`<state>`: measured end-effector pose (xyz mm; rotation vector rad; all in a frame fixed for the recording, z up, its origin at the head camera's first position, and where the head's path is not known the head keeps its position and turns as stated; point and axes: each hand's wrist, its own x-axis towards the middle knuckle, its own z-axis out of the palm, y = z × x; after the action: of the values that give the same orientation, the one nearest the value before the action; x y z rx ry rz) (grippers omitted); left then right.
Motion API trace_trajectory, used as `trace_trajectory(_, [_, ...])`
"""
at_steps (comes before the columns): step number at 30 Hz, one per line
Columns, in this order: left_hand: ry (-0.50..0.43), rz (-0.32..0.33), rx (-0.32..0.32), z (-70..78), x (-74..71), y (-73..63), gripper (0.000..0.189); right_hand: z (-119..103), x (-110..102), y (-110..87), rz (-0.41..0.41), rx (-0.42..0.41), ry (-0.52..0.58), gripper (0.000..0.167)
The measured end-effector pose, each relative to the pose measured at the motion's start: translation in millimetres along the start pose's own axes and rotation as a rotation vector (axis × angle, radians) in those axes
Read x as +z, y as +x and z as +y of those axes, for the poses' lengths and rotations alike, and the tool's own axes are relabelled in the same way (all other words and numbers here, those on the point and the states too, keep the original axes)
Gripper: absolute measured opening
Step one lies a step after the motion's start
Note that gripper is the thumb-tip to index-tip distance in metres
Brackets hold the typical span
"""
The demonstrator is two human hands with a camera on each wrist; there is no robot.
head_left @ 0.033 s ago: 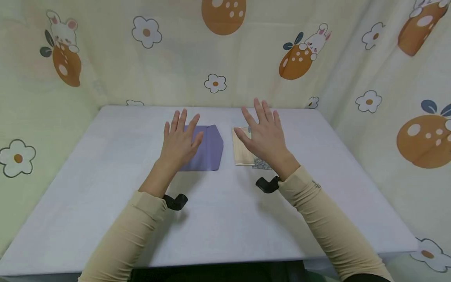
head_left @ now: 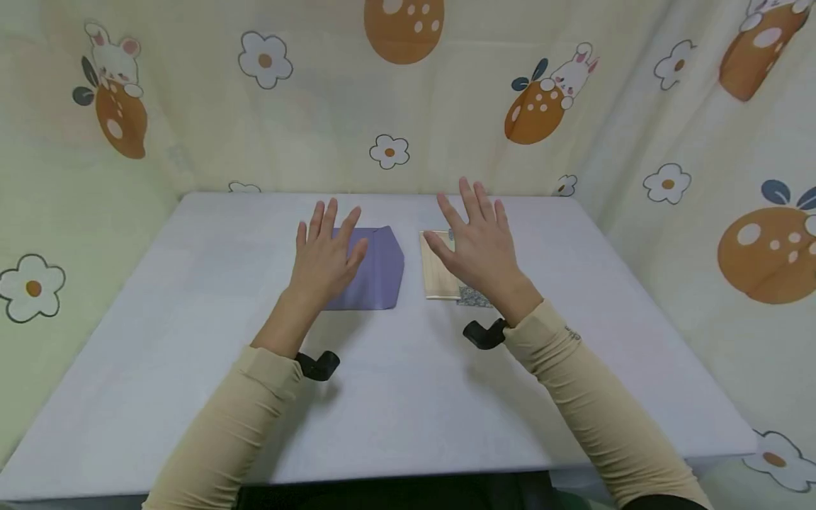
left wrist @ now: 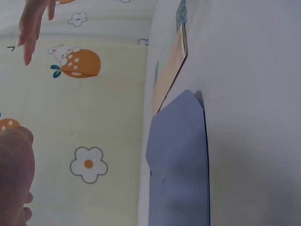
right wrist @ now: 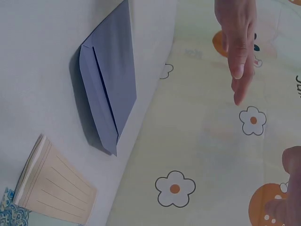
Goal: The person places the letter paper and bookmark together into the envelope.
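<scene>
A purple envelope (head_left: 381, 273) lies on the table, its pointed flap end toward the right; in the right wrist view the flap of the envelope (right wrist: 115, 61) stands slightly raised along a dark slit. My left hand (head_left: 325, 262) is held above its left part with fingers spread, hiding some of it. Right of the envelope rests a folded sheet of cream lined paper (head_left: 437, 276), with a blue-grey patterned part (head_left: 474, 297) showing at its right. Over that paper hovers my right hand (head_left: 482, 253), fingers spread and holding nothing. The left hand holds nothing either.
A white cloth covers the table (head_left: 395, 397). Behind it and along the sides hangs a pale curtain (head_left: 325, 120) printed with flowers, rabbits and orange fruit. Black wrist mounts (head_left: 319, 365) stick out inward from both beige sleeves (head_left: 219, 425).
</scene>
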<state>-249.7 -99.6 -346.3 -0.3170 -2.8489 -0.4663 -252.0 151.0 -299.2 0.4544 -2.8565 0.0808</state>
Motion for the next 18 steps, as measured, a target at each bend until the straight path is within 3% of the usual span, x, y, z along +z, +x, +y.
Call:
trace_trajectory(7, [-0.020,0.018,-0.005,-1.8,1.4,6.3,0.055,-1,6,14.7,0.043,-0.016,0.074,0.058])
trace_trajectory(13, [-0.026,-0.021,-0.006,0.6,8.9,10.4,0.056,5,31,27.6,-0.134,0.121,0.244,0.051])
trace_trajectory(18, [-0.034,-0.074,-0.004,2.0,20.0,16.0,0.055,20,56,34.8,-0.258,0.221,0.255,0.055])
